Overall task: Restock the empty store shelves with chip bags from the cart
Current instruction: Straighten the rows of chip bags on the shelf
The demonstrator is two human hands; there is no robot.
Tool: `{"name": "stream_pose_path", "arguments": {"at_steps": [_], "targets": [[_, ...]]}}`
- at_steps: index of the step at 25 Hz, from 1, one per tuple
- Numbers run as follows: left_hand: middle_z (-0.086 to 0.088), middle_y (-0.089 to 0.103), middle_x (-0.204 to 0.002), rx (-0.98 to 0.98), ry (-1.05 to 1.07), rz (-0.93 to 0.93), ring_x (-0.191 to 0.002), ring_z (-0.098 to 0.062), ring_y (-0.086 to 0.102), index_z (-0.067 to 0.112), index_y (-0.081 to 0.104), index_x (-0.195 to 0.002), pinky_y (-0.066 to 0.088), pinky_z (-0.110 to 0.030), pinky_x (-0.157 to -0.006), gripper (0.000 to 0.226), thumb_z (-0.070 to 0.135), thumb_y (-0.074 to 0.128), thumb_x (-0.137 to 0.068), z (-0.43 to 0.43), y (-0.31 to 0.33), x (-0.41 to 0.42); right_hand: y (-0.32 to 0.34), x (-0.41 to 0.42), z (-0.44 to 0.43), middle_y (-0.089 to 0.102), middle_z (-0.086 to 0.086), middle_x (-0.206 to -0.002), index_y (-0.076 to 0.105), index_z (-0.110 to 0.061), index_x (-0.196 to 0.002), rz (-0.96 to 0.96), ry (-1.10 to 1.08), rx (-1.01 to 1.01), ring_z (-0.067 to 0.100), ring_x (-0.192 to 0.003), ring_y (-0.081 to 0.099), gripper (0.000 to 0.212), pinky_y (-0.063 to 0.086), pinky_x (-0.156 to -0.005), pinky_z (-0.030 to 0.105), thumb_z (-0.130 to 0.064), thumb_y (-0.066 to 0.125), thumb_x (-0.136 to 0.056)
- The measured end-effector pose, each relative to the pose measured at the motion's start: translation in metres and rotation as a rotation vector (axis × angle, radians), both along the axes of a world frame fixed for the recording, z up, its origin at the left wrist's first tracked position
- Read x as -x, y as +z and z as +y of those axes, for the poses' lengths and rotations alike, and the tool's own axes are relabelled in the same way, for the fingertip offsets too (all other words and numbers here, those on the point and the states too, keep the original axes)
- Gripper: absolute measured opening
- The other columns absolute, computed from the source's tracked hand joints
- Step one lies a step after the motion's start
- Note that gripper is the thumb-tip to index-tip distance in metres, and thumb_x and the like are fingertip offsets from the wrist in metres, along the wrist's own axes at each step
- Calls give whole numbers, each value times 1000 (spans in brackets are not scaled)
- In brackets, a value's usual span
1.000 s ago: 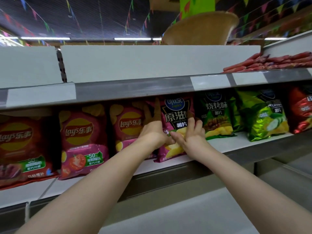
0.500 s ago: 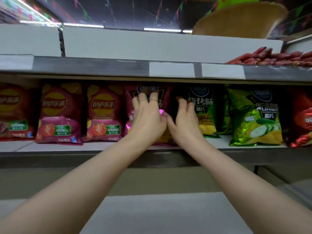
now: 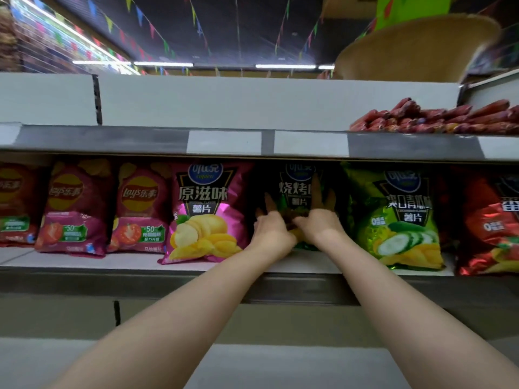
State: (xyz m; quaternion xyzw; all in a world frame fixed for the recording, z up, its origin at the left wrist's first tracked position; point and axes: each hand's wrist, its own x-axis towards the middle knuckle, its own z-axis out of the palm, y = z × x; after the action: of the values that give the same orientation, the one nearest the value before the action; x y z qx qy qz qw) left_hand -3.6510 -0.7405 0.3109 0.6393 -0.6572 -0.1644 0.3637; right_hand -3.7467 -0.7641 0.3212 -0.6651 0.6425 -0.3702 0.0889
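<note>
A row of chip bags stands on the middle shelf (image 3: 84, 261). Both my hands lie flat on the dark green bag (image 3: 296, 186) in the middle of the row. My left hand (image 3: 271, 224) presses its lower left part with straight fingers. My right hand (image 3: 317, 217) presses its lower right part, fingers spread upward. A pink bag with yellow chips (image 3: 205, 211) stands free just left of them. A light green cucumber bag (image 3: 398, 217) stands just to the right. No cart is in view.
Two Lay's tomato bags (image 3: 75, 209) (image 3: 140, 209) and a darker red one fill the left end; a red bag (image 3: 494, 226) stands at the far right. Red sausages (image 3: 438, 119) lie on the shelf above. A straw hat brim (image 3: 415, 49) hangs at the top right.
Both hands have left the pink bag and moved right onto the dark green bag. The pink bag now stands uncovered.
</note>
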Motion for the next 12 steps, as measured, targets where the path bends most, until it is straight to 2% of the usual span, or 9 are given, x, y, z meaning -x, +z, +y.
{"name": "stream_pose_path", "arguments": {"at_steps": [2,5,8,12], "targets": [[-20,32,-146,-63,39,-57,-130,-35,40,7,11,-150,39,-38,-105,87,31,64,-85,-11,-3,5,-1,3,-3,-11,5,-156,-6,-43,-146,-30,51,24,37,-141,13,92,31,-110,48,-24,61,-86],[-19,36,-141,-108,80,-149,-131,-34,34,4,30,-141,34,-38,-104,69,34,60,-87,-11,-1,9,4,3,-8,-10,5,-156,-5,-42,-146,6,89,28,37,-142,9,93,28,-112,45,-22,63,-85],[-21,34,-142,-117,94,-210,-133,-35,30,3,22,-144,32,-37,-105,75,37,58,-88,-9,2,6,5,-3,-9,-13,5,-156,-7,-42,-146,28,92,-8,36,-142,9,92,28,-112,46,-23,61,-87],[-24,25,-149,-151,40,-197,-136,-37,27,3,-6,-150,32,-38,-107,97,37,60,-88,-17,-3,3,3,-10,-10,-20,4,-155,-14,-44,-144,53,38,-27,39,-142,3,89,25,-110,49,-23,55,-91]]}}
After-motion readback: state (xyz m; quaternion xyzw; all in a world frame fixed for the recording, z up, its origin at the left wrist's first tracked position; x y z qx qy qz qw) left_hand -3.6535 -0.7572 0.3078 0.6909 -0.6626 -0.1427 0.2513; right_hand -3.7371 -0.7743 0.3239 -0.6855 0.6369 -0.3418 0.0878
